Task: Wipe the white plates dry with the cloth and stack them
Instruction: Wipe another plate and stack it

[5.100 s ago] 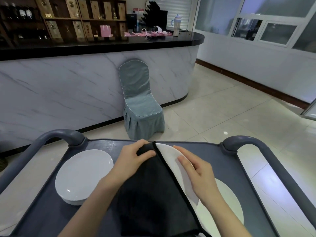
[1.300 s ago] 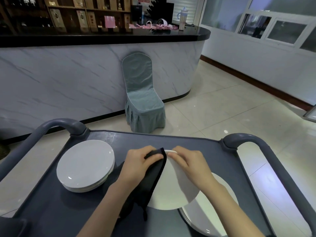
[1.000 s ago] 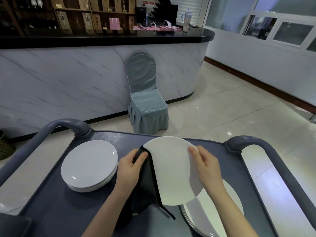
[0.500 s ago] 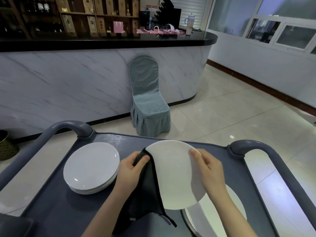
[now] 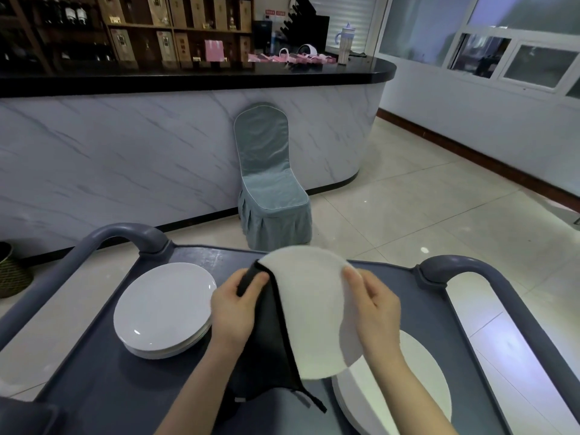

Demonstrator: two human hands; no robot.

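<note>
Plate (image 5: pixel 310 309) has tilted up with cloth (image 5: pixel 270 340) over grey cart (image 5: pixel 94 387); marble counter (image 5: pixel 125 152) beyond.

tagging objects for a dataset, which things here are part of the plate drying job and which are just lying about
Job: held plate, black cloth, left hand, right hand, left plate stack, right plate stack, grey cart.
Just there: covered chair, marble counter, tumbler, pink bags, woven basket.

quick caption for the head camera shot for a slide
Left hand presses a dark cloth to a white plate; right hand grips its rim over the cart.
</note>
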